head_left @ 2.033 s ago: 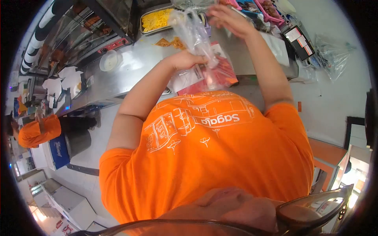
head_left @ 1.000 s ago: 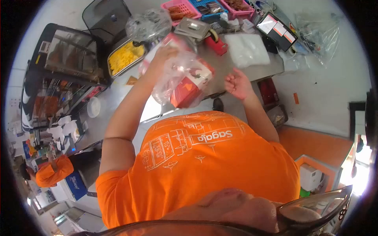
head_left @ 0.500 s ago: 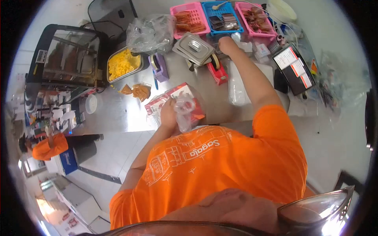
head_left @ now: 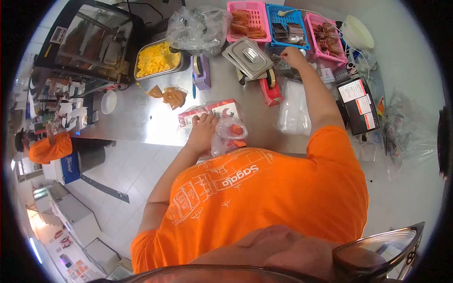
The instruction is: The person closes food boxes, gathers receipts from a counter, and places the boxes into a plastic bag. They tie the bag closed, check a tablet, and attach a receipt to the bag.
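My left hand [head_left: 204, 130] lies with spread fingers on a red and white box [head_left: 222, 109]. Crumpled around the box's near right side is a clear plastic bag [head_left: 219, 141]. At the end of my outstretched arm, my right hand [head_left: 293, 56] is closed over a dark container [head_left: 285, 70] with thin clear or silvery items, just in front of the blue basket [head_left: 285, 26]. Whatever its fingers pinch is too small to make out. Close by are a lidded steel pan [head_left: 250, 56], a red tape dispenser [head_left: 271, 92] and a stack of clear bags [head_left: 295, 111].
Pink baskets [head_left: 248, 21] of sachets line the back. To the left are a tray of yellow food [head_left: 158, 60], a purple tape dispenser [head_left: 201, 75], tied bags of brown sauce [head_left: 172, 96] and a glass display warmer [head_left: 89, 42]. A black screen [head_left: 358, 106] stands right. Far left, a person in orange [head_left: 52, 147].
The view has shifted, moving the table items right and slightly down. My left hand's fingers now lie more spread on the box. My right hand stays by the dark container, its fingers lower over it.
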`<control>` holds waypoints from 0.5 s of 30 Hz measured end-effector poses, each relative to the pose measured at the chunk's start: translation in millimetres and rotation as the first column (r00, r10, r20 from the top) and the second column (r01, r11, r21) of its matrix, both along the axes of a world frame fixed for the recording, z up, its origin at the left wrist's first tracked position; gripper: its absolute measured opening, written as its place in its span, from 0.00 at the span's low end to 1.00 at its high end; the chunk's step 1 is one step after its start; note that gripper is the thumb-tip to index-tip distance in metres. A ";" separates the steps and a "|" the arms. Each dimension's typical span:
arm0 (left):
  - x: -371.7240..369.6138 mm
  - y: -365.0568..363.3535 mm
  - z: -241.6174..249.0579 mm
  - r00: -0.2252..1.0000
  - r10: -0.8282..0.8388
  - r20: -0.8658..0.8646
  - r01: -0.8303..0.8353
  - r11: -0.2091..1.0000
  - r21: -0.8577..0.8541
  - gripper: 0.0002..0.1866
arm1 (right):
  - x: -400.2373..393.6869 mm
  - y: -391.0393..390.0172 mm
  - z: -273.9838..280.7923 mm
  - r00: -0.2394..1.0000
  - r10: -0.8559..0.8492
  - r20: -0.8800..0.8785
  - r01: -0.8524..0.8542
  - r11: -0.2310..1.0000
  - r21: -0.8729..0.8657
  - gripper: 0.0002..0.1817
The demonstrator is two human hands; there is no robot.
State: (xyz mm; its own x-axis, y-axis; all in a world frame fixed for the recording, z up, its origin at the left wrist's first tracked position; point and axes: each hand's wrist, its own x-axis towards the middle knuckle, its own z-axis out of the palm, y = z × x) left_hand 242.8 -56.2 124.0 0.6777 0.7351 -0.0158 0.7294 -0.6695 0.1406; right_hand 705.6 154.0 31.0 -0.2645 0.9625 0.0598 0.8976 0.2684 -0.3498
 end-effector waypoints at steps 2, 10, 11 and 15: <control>-7.1 -2.8 -0.9 1.000 -0.001 0.007 0.002 0.998 -0.065 0.23 | -2.7 -18.0 4.6 0.970 -0.151 -0.189 0.159 0.987 0.030 0.09; -14.1 2.3 5.8 0.744 0.534 0.401 -0.032 0.629 -0.777 0.19 | -13.2 -39.6 2.2 0.748 -0.375 -0.548 0.530 0.835 0.151 0.11; -11.0 2.6 23.7 0.696 0.623 0.356 -0.034 0.524 -0.851 0.17 | -16.5 -42.3 6.0 0.701 -0.396 -0.593 0.570 0.811 0.133 0.11; -33.6 15.0 -10.3 0.802 0.250 0.542 0.186 0.758 -0.626 0.18 | -23.0 -41.9 12.4 0.618 -0.485 -0.619 0.647 0.761 0.050 0.12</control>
State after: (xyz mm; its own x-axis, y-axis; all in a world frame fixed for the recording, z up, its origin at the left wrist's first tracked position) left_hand 209.2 -41.2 113.8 0.6897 0.7170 -0.1014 0.3806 -0.2398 0.8931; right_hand 682.5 112.1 43.5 0.4861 0.8348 0.2585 0.5721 -0.0804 -0.8162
